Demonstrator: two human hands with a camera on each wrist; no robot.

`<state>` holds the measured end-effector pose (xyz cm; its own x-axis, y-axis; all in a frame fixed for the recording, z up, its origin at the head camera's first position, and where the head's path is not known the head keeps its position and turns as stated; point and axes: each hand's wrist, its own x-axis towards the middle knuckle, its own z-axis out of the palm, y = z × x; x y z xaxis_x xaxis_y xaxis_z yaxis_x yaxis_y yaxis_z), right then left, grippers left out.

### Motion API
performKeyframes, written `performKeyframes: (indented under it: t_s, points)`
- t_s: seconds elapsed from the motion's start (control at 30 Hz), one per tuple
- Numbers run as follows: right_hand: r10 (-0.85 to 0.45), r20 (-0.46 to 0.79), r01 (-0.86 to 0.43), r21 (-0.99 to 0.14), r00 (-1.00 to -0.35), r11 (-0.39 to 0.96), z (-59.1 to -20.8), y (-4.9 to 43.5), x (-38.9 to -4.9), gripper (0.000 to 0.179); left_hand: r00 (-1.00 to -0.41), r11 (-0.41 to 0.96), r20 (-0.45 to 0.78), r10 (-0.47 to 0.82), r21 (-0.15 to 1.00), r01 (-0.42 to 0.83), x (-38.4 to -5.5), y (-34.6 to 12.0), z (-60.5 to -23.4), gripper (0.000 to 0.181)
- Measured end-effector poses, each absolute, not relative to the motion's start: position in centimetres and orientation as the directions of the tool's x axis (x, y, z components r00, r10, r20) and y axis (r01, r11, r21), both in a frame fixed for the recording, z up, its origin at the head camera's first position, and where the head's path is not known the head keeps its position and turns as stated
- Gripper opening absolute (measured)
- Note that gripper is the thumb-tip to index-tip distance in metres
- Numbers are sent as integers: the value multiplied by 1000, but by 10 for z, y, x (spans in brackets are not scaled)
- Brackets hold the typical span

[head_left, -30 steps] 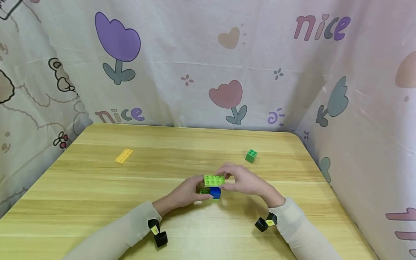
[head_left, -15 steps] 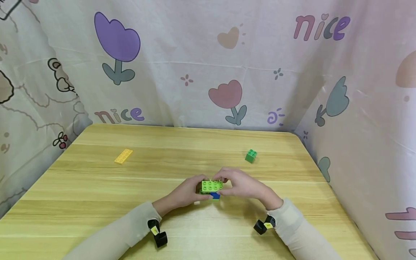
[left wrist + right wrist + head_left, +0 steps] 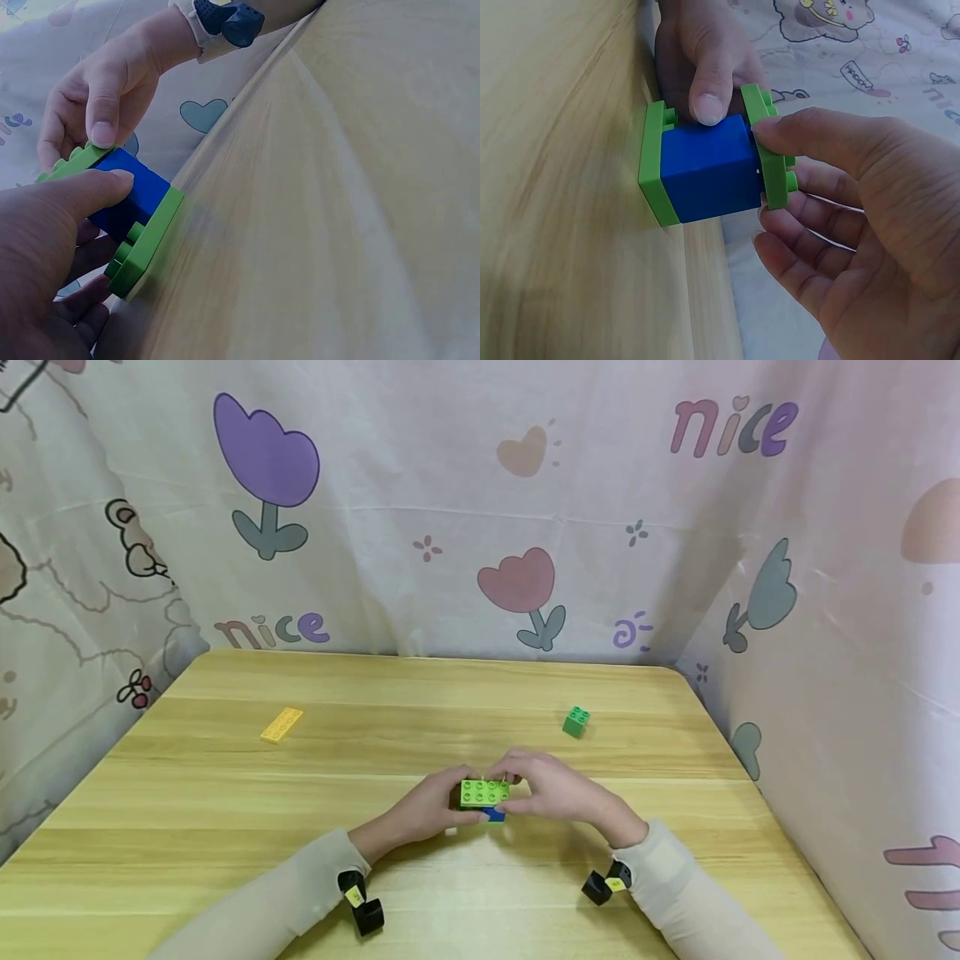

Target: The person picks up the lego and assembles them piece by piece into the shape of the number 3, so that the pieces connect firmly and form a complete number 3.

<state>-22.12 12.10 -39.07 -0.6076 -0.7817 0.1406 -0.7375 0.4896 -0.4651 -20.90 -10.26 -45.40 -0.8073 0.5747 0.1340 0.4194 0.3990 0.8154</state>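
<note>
My left hand (image 3: 432, 804) grips a blue toy brick (image 3: 711, 172) from the left, its thumb lying along the near side. Under that brick is a lime-green plate (image 3: 154, 244), close to the tabletop, with some studs uncovered at its left end. My right hand (image 3: 551, 785) pinches a second lime-green plate (image 3: 483, 792) between thumb and fingers. This upper plate sits over the blue brick's top, and the right wrist view shows a narrow gap between them at one end. In the head view it covers most of the stack.
A yellow eight-stud plate (image 3: 282, 726) lies at the back left of the wooden table (image 3: 420, 910). Farther right, behind my right hand, stands a small green brick (image 3: 576, 722). A printed curtain (image 3: 375, 527) hangs around the table's back and sides.
My right hand has brought the upper lime-green plate left and down onto the blue brick, covering more of it. My left hand keeps its grip with hardly any movement.
</note>
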Motion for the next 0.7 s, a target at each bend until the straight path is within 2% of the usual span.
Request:
performKeyframes:
  t_s: [0.7]
  points:
    - [-777, 131, -739, -439, -615, 511, -391, 118, -219, 37, -807, 406, 136, 575, 809, 426, -207, -103, -453, 42]
